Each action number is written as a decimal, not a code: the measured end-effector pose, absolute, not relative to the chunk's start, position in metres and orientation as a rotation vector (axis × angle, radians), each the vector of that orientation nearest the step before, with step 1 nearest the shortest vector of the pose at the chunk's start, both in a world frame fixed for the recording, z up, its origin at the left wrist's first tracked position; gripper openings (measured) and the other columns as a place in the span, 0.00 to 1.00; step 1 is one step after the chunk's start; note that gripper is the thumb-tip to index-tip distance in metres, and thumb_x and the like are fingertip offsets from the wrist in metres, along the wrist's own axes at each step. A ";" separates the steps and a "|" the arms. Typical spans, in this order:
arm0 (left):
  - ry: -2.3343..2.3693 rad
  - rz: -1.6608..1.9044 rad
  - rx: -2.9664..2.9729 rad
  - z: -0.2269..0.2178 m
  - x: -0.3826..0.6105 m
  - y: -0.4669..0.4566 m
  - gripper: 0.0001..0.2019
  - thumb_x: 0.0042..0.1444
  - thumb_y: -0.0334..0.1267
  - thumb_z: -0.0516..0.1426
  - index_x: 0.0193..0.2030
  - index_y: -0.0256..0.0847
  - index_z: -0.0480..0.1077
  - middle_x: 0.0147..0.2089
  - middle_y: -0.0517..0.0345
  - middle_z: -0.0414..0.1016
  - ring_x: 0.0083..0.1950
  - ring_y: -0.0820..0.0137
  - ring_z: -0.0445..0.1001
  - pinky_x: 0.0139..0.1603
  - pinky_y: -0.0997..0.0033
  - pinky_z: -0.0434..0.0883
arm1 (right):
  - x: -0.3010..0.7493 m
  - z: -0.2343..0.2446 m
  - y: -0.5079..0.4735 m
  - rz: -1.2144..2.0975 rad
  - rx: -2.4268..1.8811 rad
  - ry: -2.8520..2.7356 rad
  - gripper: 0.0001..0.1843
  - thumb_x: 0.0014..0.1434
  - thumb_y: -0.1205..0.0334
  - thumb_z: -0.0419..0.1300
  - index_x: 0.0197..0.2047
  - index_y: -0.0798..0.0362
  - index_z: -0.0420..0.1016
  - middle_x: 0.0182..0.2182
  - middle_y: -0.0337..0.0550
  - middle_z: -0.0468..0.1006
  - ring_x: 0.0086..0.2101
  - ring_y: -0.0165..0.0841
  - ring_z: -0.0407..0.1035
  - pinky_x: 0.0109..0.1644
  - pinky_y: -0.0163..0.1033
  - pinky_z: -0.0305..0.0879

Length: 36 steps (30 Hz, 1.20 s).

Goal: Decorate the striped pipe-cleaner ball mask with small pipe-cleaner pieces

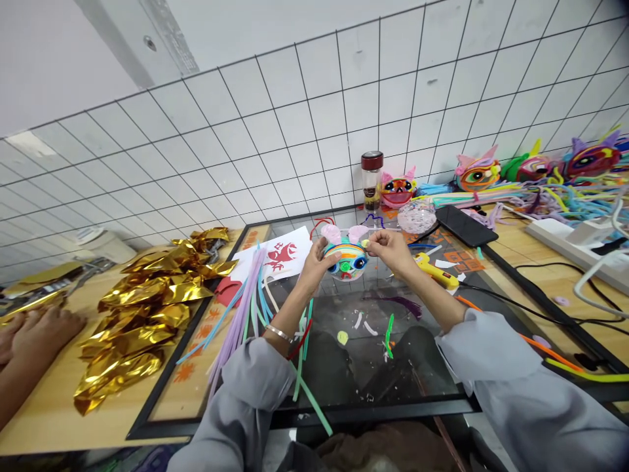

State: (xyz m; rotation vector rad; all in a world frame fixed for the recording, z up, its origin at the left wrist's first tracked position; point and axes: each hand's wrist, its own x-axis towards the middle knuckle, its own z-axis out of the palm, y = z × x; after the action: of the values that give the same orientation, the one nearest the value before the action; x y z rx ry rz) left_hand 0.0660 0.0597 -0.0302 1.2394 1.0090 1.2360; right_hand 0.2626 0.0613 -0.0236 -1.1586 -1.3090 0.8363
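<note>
Here hands (314,265) (392,249) grip — left, a multicoloured pink-eared head (346,255); right, a yellow piece (365,243).

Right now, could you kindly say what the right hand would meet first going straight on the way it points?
The right hand would probably meet the colourful animal head first, though the depth is unclear.

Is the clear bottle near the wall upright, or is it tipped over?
Upright: the bottle stands with its dark red lid on top.

Tiled wall (295,131): bright, evenly lit.
Gold foil (152,298): hard, scattered glints.
Glass panel (351,367): dark, mirror-like reflections.
Right sleeve (555,406): stretched by wide-angle edge distortion.
</note>
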 end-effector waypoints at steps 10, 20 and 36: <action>0.905 1.227 1.262 -0.035 0.068 0.048 0.30 0.42 0.41 0.66 0.53 0.38 0.64 0.51 0.51 0.73 0.49 0.62 0.73 0.47 0.68 0.71 | 0.259 -0.011 0.048 0.736 -1.225 -1.488 0.10 0.44 0.56 0.61 0.22 0.54 0.69 0.19 0.38 0.71 0.22 0.28 0.63 0.26 0.34 0.58; 0.880 1.210 1.304 -0.035 0.066 0.045 0.30 0.43 0.40 0.65 0.54 0.39 0.63 0.55 0.49 0.72 0.51 0.62 0.73 0.50 0.66 0.71 | 0.257 0.003 0.035 0.649 -1.253 -1.597 0.05 0.46 0.62 0.58 0.22 0.53 0.70 0.20 0.38 0.74 0.22 0.29 0.66 0.29 0.35 0.59; 0.908 1.196 1.287 -0.035 0.066 0.043 0.33 0.41 0.41 0.66 0.55 0.38 0.63 0.56 0.48 0.72 0.53 0.59 0.73 0.50 0.65 0.71 | 0.259 -0.007 0.041 0.765 -1.182 -1.535 0.08 0.45 0.58 0.61 0.25 0.54 0.74 0.22 0.41 0.76 0.23 0.31 0.67 0.29 0.36 0.61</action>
State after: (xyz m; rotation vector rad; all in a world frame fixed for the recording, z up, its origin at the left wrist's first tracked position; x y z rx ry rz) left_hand 0.0664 0.0432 -0.0352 1.2868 0.9078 1.1964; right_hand 0.2593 0.0407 -0.0071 -1.1824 -1.5353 0.7650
